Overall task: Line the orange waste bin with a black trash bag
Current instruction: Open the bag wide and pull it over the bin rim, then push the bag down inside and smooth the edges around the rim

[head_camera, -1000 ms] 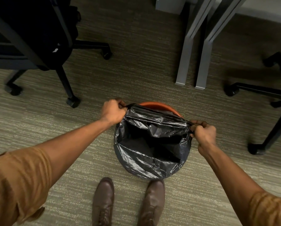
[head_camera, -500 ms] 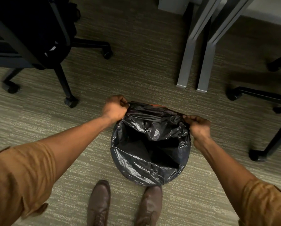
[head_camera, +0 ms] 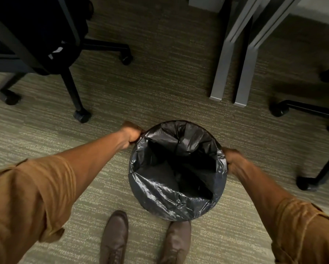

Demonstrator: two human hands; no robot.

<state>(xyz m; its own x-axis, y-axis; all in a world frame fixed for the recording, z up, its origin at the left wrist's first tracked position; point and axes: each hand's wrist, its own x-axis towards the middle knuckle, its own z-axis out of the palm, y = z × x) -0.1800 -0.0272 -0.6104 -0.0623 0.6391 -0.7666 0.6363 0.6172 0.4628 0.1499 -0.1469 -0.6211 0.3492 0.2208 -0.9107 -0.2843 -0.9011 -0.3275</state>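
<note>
A black trash bag [head_camera: 160, 193] is spread wide over the round waste bin on the carpet in front of my feet. The bag wraps the whole rim and outer wall, so no orange of the bin shows. Its mouth gapes open and dark inside. My left hand [head_camera: 130, 134] is clenched on the bag's edge at the upper left of the rim. My right hand [head_camera: 234, 160] grips the bag's edge on the right side of the rim.
A black office chair [head_camera: 45, 40] with castors stands at the upper left. Two grey desk legs [head_camera: 230, 69] rise beyond the bin. Another chair base [head_camera: 312, 115] spreads at the right. My brown shoes [head_camera: 115, 239] stand just behind the bin.
The bag's far edge has been pulled over the back of the rim, hiding the orange. Both hands moved down and outward along the rim.
</note>
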